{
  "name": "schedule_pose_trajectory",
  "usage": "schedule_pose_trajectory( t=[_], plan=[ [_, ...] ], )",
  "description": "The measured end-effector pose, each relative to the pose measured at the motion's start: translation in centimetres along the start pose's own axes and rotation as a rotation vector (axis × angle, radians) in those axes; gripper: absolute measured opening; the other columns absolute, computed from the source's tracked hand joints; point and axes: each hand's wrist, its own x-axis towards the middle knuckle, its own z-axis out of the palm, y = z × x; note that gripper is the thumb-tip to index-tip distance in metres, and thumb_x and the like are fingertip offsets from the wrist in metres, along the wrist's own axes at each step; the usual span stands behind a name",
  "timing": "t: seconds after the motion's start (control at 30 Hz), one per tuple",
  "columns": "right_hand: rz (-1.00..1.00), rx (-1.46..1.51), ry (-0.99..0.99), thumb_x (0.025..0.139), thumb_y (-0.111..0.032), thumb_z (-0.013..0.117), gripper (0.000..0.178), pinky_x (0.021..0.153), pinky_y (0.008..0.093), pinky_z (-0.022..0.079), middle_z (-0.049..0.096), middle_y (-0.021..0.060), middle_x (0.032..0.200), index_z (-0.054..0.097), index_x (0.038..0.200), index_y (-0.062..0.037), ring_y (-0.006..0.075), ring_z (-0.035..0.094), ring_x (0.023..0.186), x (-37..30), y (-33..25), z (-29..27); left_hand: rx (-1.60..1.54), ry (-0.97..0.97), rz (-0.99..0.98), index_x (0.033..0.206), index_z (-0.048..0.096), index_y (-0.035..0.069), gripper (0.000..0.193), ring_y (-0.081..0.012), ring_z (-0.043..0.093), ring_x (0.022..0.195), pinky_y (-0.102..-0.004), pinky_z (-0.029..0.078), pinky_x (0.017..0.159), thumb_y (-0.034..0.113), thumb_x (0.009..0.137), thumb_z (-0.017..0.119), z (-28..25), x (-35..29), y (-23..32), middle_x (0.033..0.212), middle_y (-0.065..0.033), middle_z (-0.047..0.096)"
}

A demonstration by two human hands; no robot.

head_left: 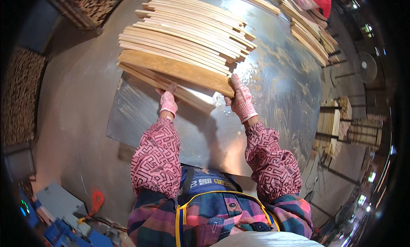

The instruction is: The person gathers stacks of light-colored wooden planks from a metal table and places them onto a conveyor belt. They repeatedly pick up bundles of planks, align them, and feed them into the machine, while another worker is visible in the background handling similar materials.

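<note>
A broad, darker brown wooden board (175, 70) lies slanted along the near side of a row of pale strips. My right hand (241, 99), in a pink-and-white knit glove, is closed on the board's right end, thumb at the near side. My left hand (168, 101), gloved alike with bare fingertips, grips the near edge of a pale wooden strip (192, 96) just below the board; part of its fingers is hidden. That strip angles away from the board toward its right end. Beyond them, several pale wooden strips (183, 29) lie side by side with uneven ends.
The metal-topped table (282, 97) carries the wood, with pale shavings by my right hand. Another person in red (321, 3) stands at the far right beside more strips (309, 40). Stacked wood (23, 93) stands left; a grey-blue machine (60, 204) with an orange coiled hose (97, 202) sits lower left.
</note>
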Motion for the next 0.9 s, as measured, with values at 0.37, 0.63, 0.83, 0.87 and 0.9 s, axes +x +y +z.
schedule_pose_trajectory(
  t=[0.37,0.63,0.83,0.87,0.9],
  plan=[
    [-0.063,-0.110,-0.228,0.096,-0.039,0.064,0.041,0.053,0.0273,0.050,0.060,0.0086,0.088,0.055,0.114,-0.0026,0.0177,0.060,0.059,-0.3,3.1,0.0,0.558,-0.389,-0.177,0.130,0.047,0.011,0.035,-0.0303,0.071,0.067,-0.0405,0.060,0.054,0.030,0.101,0.047,-1.1,3.4,4.2,0.088,-0.0169,0.069],
    [0.072,0.014,-0.448,0.093,-0.038,0.069,0.039,0.047,0.0272,0.051,0.062,0.0085,0.075,0.063,0.097,0.0002,0.0162,0.062,0.056,-4.4,-1.2,3.2,-0.021,-0.714,0.010,0.138,0.046,0.014,0.051,-0.0295,0.066,0.100,-0.0455,0.059,0.077,0.029,0.093,0.065,-4.1,-8.6,9.1,0.113,-0.0132,0.064],
    [0.075,-0.292,-0.567,0.100,-0.053,0.047,0.055,0.066,0.0304,0.054,0.069,0.0091,0.083,0.066,0.098,-0.0010,0.0162,0.066,0.072,-4.3,2.7,2.3,-0.115,-0.629,0.127,0.154,0.028,0.019,0.073,-0.0282,0.060,0.118,-0.0478,0.060,0.084,0.021,0.092,0.067,-2.4,-13.3,10.0,0.130,-0.0128,0.059],
    [0.273,-0.184,-0.553,0.100,-0.057,0.046,0.059,0.063,0.0302,0.054,0.068,0.0088,0.080,0.067,0.096,-0.0014,0.0159,0.065,0.068,-4.6,2.8,1.4,-0.105,-0.611,0.136,0.154,0.028,0.019,0.073,-0.0277,0.061,0.116,-0.0471,0.060,0.082,0.020,0.092,0.066,-2.2,-13.4,9.9,0.130,-0.0126,0.059],
    [0.452,-0.075,-0.549,0.099,-0.060,0.044,0.063,0.061,0.0300,0.053,0.068,0.0084,0.078,0.067,0.094,-0.0018,0.0156,0.065,0.064,-5.0,2.9,0.8,-0.083,-0.532,0.117,0.154,0.029,0.019,0.072,-0.0273,0.062,0.115,-0.0464,0.061,0.081,0.019,0.092,0.066,-2.3,-13.4,9.6,0.129,-0.0125,0.059]
  ],
)
